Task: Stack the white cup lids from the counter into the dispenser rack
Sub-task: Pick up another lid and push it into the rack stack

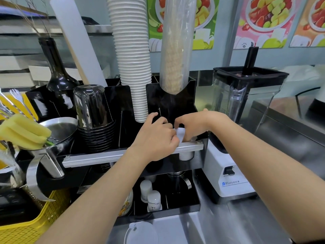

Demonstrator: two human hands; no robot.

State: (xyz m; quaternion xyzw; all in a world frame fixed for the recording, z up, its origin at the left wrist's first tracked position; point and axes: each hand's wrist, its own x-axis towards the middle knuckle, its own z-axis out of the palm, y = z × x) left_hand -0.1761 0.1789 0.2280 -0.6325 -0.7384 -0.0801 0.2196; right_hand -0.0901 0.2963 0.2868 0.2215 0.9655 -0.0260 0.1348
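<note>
Both my hands meet over the right compartment of the black dispenser rack [179, 100]. My left hand [156, 136] and my right hand [193, 124] pinch white cup lids [181, 134] between their fingers, just above the rack's silver front rail [109, 156]. Most of the lids are hidden by my fingers. Another white lid [140, 233] lies flat on the steel counter [237, 224] in front of the rack, at the bottom of the view.
A tall stack of white paper cups [133, 59] and a plastic sleeve of cups [176, 44] rise from the rack. Black cups [95, 117] sit left. A blender [242, 106] stands close on the right. A steel funnel [52, 138] and a yellow basket [29, 224] crowd the left.
</note>
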